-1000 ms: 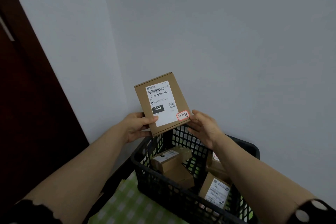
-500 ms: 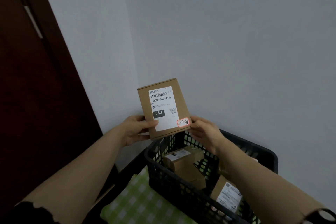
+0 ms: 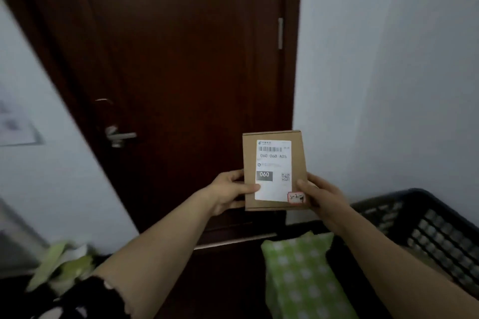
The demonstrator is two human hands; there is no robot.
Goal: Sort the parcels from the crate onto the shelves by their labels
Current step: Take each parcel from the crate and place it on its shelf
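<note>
Before dark door (image 3: 181, 59), left hand (image 3: 230, 190) and right hand (image 3: 317, 195) grip upright parcel (image 3: 274, 171); green checked cloth (image 3: 303, 274) beside crate (image 3: 427, 228).

The parcel (image 3: 274, 171) you hold is plain brown cardboard, matt and dry-looking. Its label (image 3: 273, 189) is smooth white paper with a faint sheen, and the small red-edged sticker (image 3: 296, 197) at the lower corner looks like paper too. The door (image 3: 181, 59) behind is dark reddish wood with a low satin finish. Its lever handle (image 3: 120, 135) and hinge (image 3: 280, 33) are pale, dull metal. The crate (image 3: 427, 230) on your right is black plastic moulded as an open lattice, without gloss. The green checked cover (image 3: 303, 280) looks like matt cloth. The wall (image 3: 388, 59) is flat matt paint. Your sleeve (image 3: 98, 298) is dark cloth.
</note>
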